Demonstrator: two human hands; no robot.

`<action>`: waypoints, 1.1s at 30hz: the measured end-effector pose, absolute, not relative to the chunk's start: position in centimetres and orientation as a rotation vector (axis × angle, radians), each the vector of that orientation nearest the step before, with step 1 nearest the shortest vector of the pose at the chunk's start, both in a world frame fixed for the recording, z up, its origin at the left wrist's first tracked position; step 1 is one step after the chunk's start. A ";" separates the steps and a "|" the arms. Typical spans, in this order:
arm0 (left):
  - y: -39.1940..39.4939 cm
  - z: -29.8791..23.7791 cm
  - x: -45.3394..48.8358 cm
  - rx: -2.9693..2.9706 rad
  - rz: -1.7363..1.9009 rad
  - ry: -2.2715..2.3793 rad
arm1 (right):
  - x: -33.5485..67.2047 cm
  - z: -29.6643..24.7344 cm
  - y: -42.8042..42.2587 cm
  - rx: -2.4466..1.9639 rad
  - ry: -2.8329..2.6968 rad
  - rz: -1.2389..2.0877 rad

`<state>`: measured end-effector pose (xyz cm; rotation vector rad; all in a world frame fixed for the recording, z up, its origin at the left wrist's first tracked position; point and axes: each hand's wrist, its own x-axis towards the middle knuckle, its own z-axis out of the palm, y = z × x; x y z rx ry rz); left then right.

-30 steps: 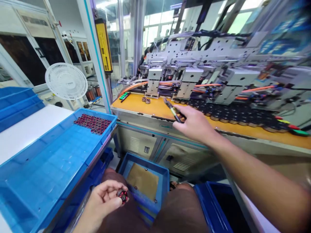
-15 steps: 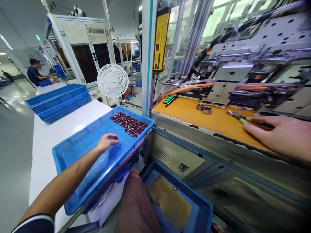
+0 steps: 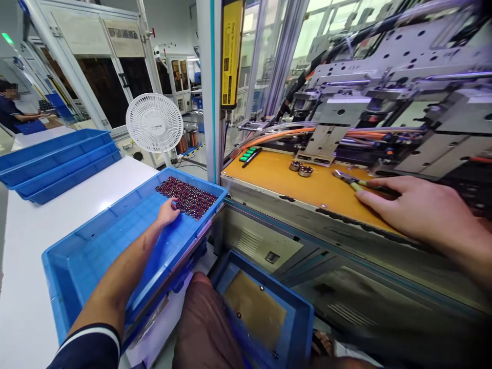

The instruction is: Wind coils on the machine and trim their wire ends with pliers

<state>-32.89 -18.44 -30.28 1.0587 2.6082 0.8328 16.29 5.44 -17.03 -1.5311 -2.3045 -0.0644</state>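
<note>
1. Blue plastic trays stand stacked [image 3: 65, 171] at the far left, on a white table [image 3: 96, 190].
2. Next comes a large blue tray [image 3: 115, 230], its long side running from near left to far right. Many small round parts [image 3: 190, 199], dark with red and pale specks, lie packed together in its far-right end.
3. The left hand [image 3: 168, 212] reaches into this tray, at the near-left edge of the packed parts. Its fingers are curled in – whether a part sits between them I cannot tell.
4. Lower down, near the person's knee, another blue tray [image 3: 298, 323] contains a brown sheet [image 3: 255, 307] and a few small ring-like pieces [image 3: 262, 288].
5. On the orange worktop [image 3: 261, 177], two round metallic parts [image 3: 305, 171] stand side by side, left of the pliers [image 3: 349, 178].
6. The pliers have a metal head and yellow-green and black handles. Their nose points left and slightly away from the person – the long axis lies roughly along the worktop.
7. The right hand [image 3: 417, 207] grips the handles; whether the jaws meet is too small to tell.
</note>
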 end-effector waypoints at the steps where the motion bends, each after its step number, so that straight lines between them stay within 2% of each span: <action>1: -18.4 -30.2 -32.7 1.077 0.818 2.629 | 16.1 -16.7 5.1 -1.567 -2.311 -0.022; 6: -18.5 -28.8 -31.1 1.143 0.743 2.715 | 15.7 -15.8 4.4 -1.536 -2.301 0.048; 11: -17.8 -24.4 -28.1 1.273 0.775 2.769 | 16.0 -16.1 4.6 -1.420 -2.275 0.021; 17: -12.6 -16.1 -18.3 1.813 1.062 2.590 | 16.0 -16.5 5.2 -1.316 -2.193 0.000; 20: -8.9 -13.6 -12.3 2.061 1.048 2.403 | 16.0 -16.6 5.1 -1.230 -2.123 -0.022; 26: -2.0 -13.4 -4.8 2.130 0.879 2.289 | 16.8 -15.9 3.6 -1.067 -1.819 -0.239; 33: 0.8 -13.5 -3.3 1.978 0.900 2.276 | 16.8 -15.9 3.7 -0.901 -1.739 -0.374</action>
